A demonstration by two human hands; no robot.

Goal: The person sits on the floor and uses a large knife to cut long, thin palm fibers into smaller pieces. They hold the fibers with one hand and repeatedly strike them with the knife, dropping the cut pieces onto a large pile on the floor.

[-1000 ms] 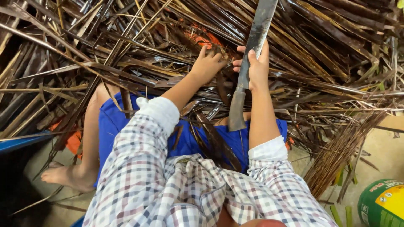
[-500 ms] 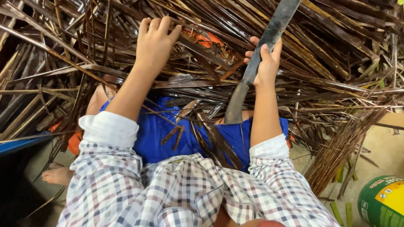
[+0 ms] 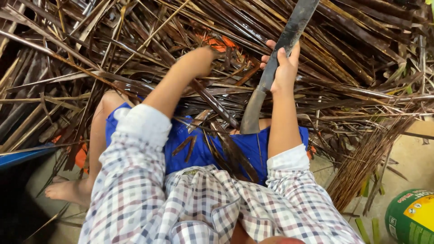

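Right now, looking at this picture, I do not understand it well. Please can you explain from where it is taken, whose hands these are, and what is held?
The picture comes from one camera worn on a person's head, looking down at their own body and hands. There is no machine here.

You see checked sleeves, blue shorts and a bare foot; the person appears to sit on the floor. Across the lap and in front lies a big pile of long, dry, brown plant strips.

The right hand grips a long dark blade, its lower end pointing down toward the lap. The left hand reaches into the pile; its fingers are hidden, so I cannot tell whether it grips anything. A round green and yellow container stands at the lower right.
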